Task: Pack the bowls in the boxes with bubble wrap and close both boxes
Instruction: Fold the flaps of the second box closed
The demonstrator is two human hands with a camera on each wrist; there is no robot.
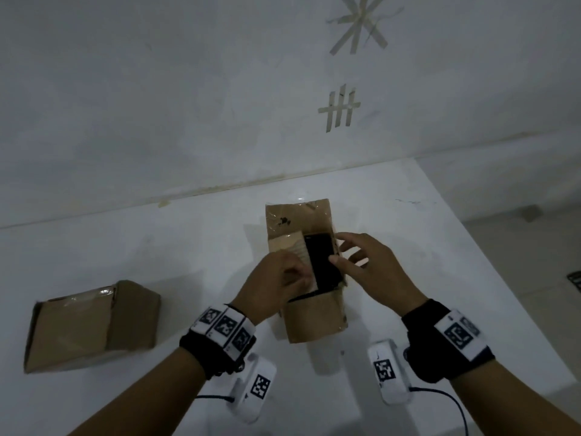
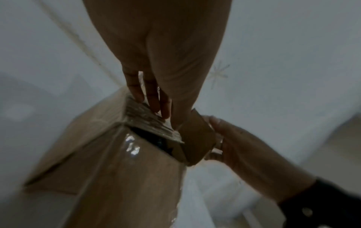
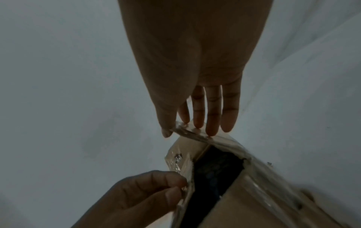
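A brown cardboard box [image 1: 314, 322] stands on the white table [image 1: 188, 247], at its middle. Its top shows a dark gap [image 1: 322, 262] between two side flaps; I cannot make out a bowl or bubble wrap inside. My left hand [image 1: 301, 278] pinches the taped edge of the left flap [image 3: 188, 166], as the right wrist view shows. My right hand [image 1: 338, 250] pinches the right flap [image 2: 195, 138] between thumb and fingers. A second cardboard box [image 1: 91, 325] lies closed and taped at the left, away from both hands.
Two white devices with black-and-white markers [image 1: 254, 385] [image 1: 390, 372] and dark cables lie near the table's front edge, below my wrists. The table's right edge [image 1: 490, 262] runs close to the box. A wall with tape marks [image 1: 339, 108] stands behind.
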